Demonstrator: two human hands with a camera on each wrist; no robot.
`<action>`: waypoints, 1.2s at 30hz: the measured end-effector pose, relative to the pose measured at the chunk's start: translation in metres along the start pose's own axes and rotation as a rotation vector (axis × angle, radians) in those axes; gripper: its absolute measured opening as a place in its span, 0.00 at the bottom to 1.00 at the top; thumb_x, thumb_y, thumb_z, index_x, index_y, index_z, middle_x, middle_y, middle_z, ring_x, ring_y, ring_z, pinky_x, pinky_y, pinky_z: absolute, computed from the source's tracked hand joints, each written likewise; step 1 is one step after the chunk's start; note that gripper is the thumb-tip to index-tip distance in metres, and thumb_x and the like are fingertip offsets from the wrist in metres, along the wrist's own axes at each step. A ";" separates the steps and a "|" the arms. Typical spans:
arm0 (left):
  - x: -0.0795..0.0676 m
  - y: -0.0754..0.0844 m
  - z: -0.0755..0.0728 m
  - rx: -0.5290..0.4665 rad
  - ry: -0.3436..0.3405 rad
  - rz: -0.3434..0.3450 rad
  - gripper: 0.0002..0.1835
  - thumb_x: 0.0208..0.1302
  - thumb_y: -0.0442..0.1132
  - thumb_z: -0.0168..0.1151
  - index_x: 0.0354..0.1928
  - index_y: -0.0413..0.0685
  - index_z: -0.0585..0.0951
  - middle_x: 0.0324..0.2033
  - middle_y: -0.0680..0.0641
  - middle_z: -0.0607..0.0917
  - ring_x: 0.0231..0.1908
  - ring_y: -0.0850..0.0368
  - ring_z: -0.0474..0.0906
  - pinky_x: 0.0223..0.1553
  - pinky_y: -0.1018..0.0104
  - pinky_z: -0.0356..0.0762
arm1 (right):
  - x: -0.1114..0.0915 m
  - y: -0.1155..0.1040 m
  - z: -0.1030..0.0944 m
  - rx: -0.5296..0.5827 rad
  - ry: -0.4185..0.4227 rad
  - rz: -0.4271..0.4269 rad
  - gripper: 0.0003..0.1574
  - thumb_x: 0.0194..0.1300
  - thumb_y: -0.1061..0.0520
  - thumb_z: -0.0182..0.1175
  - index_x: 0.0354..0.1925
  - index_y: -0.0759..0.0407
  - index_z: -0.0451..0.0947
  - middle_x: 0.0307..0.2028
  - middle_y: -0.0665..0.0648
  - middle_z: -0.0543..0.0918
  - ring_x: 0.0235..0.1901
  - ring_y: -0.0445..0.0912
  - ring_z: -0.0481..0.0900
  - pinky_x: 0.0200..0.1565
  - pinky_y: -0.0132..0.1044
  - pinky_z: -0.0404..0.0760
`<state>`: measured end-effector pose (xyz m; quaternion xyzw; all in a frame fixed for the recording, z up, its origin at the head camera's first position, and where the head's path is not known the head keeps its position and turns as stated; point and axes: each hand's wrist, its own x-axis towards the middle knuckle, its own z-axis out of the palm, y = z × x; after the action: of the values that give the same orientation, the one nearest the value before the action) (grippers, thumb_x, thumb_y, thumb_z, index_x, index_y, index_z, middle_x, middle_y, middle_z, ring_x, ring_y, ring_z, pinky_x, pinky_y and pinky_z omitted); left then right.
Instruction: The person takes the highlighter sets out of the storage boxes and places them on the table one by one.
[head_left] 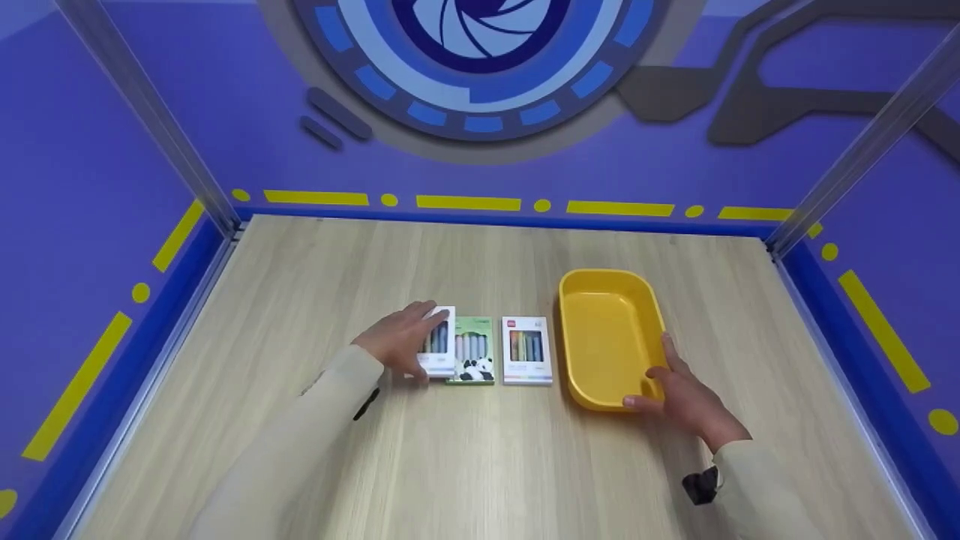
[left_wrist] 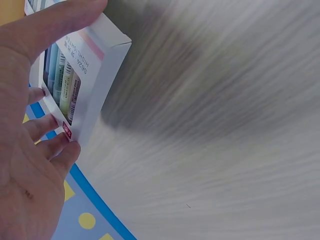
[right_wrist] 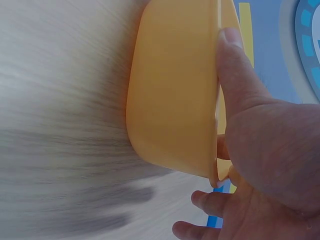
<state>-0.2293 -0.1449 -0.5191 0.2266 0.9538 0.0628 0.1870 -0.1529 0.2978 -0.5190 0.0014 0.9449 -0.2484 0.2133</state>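
My left hand [head_left: 397, 339] grips a white box of highlighters [head_left: 441, 363], thumb on its near end and fingers around the far end. Pens show through its window, and in the left wrist view the highlighter box [left_wrist: 95, 75] casts a shadow on the table. It overlaps the left edge of a green panda-print box of pens [head_left: 472, 349]. At the near right corner of a yellow plastic basin [head_left: 607, 337], my right hand [head_left: 690, 401] pinches the rim. The right wrist view shows the thumb on the rim of the basin [right_wrist: 172, 90] and a finger reaching inside.
A second white windowed box of pens [head_left: 527, 352] lies between the panda box and the basin. The wooden table [head_left: 465, 465] is enclosed by blue-purple panels [head_left: 480, 176] at the back and both sides, with metal posts [head_left: 870, 135] at the back corners.
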 end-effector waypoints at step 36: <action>-0.005 -0.018 0.020 -0.120 -0.029 -0.100 0.62 0.34 0.42 0.83 0.74 0.62 0.57 0.74 0.50 0.58 0.68 0.53 0.61 0.68 0.54 0.66 | 0.000 -0.001 -0.002 0.017 -0.026 0.036 0.58 0.49 0.26 0.65 0.64 0.65 0.67 0.76 0.55 0.23 0.73 0.68 0.45 0.67 0.67 0.55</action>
<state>-0.2244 -0.1625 -0.5393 0.1679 0.9556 0.1072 0.2171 -0.1534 0.2976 -0.5168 0.0171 0.9397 -0.2527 0.2298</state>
